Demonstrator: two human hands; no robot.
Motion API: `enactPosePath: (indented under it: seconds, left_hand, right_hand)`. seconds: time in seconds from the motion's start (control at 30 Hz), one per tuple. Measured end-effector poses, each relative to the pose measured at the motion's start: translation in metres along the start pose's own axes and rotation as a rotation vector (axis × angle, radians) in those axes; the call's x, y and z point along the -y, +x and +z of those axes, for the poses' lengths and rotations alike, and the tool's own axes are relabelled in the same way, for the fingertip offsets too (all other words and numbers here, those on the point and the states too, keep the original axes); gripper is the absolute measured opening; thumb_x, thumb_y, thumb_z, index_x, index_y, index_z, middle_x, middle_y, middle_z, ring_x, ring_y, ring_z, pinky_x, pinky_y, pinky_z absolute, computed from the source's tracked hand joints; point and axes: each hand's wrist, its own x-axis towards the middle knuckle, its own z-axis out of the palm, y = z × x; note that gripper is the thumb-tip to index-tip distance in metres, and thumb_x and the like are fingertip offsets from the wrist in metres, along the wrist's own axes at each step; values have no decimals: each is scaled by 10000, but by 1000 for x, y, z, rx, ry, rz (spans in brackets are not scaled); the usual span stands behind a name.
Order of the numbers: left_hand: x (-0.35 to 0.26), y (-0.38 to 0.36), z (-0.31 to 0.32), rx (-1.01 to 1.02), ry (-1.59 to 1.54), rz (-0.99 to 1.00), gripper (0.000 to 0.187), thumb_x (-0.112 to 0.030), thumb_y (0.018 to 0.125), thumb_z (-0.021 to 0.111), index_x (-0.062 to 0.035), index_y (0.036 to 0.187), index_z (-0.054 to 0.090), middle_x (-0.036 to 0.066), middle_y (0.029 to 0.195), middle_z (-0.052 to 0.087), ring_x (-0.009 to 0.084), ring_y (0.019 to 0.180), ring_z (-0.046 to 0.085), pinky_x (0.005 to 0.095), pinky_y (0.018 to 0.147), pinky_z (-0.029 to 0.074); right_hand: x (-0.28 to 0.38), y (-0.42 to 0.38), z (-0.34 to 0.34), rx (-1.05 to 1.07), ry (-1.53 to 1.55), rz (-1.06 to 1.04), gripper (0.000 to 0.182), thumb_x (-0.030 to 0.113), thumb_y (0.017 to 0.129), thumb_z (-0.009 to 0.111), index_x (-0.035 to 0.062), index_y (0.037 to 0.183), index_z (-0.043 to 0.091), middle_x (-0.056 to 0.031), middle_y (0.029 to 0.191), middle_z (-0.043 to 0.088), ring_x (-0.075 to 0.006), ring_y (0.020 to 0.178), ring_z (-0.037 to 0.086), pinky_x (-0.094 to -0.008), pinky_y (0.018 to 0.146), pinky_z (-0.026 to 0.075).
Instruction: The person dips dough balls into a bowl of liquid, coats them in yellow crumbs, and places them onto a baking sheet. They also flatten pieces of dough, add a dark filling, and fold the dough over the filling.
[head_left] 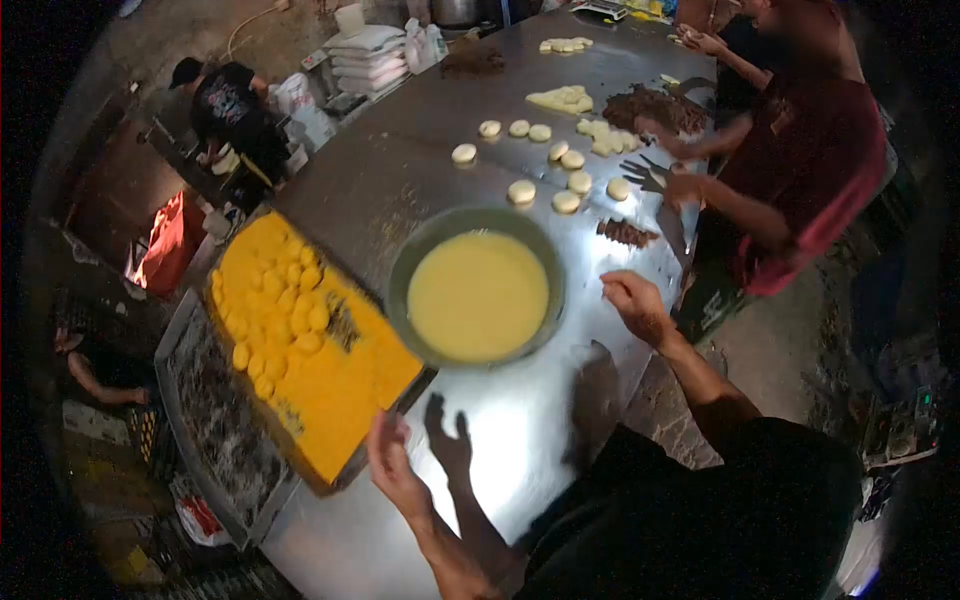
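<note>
My left hand [397, 468] hovers by the near corner of a tray of yellow crumbs [375, 385], fingers apart and holding nothing. Beyond it sits a wide round basin [400, 330] with pale yellow liquid [478, 295] inside. To the right of the basin, above the steel table [480, 420], is my right hand [640, 308]; its fingers are loosely bent, and I see nothing in them. Several small yellow-coated dough pieces [308, 342] lie heaped on the crumbs, left of the basin.
Several pale dough rounds [521, 191] lie farther up the table, with a brown filling strip [627, 233] and a flat dough piece [560, 98]. A co-worker in a red shirt [815, 170] reaches in from the right. A dark tray [215, 415] borders the crumb tray.
</note>
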Motion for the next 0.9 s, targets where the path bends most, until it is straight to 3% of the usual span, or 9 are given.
enactPosePath:
  seconds: [0.23,0.37,0.47,0.57,0.63,0.7,0.77,0.83,0.9]
  left_hand:
    - [3,-18,182,184,-278,-120,537,-347,896,575,58,1234,477,228,1208,538,331,1054,584,437,917,469]
    - [-15,-14,224,259,-205,-191,614,-387,871,601,103,1218,469,267,1137,563,341,1032,595,449,929,458]
    - [-15,-16,225,187,-83,-250,658,-411,858,609,121,1215,460,268,1111,575,345,1021,600,452,936,454]
    - [-7,-23,214,115,-3,-279,599,-391,867,592,94,1202,484,257,1096,584,343,1014,602,451,928,462]
    - [3,-33,193,212,202,-241,474,-283,927,555,35,1270,477,175,1217,555,287,1095,564,385,949,425]
    - [-15,-26,204,205,177,-266,560,-371,924,538,45,1289,451,194,1222,554,307,1114,558,408,957,421]
    - [-29,-23,209,175,149,-335,598,-409,915,539,51,1286,453,199,1204,565,300,1098,567,404,948,431]
    - [-29,-21,211,157,135,-323,618,-426,908,543,55,1286,454,200,1199,568,296,1091,570,401,944,435]
    - [-28,-18,213,141,131,-296,656,-459,890,558,60,1279,463,195,1170,582,288,1058,583,404,931,444]
  right_hand:
    - [-100,181,-6,138,-121,-361,331,259,853,586,16,1078,587,-179,1044,628,-364,949,610,-433,779,502]
    - [-113,323,-12,181,-542,-5,309,273,853,551,40,1048,608,-208,969,619,-385,956,599,-450,761,500]
    - [-171,375,-10,-77,-1004,-92,317,174,812,541,126,1124,577,-208,1068,562,-480,1004,533,-589,705,477]
    - [-213,394,-22,-70,-1034,-64,385,297,847,537,108,1183,535,-211,1196,486,-451,1125,476,-641,795,444]
    - [-243,414,-21,43,-1037,-48,391,292,839,542,70,1160,539,-205,1157,514,-422,1100,506,-573,812,471]
    - [-251,446,-34,132,-1053,-33,399,287,830,546,31,1137,544,-199,1119,542,-392,1074,537,-504,829,497]
    - [-257,469,-41,-8,-929,84,387,278,790,603,-8,1050,574,-178,959,603,-319,976,605,-387,784,532]
    - [-297,513,-63,-269,-550,392,303,236,761,618,20,973,604,-166,823,620,-295,830,646,-384,693,536]
    - [-265,513,-99,263,-1161,136,265,197,738,623,20,934,604,-164,800,614,-299,721,644,-385,632,530]
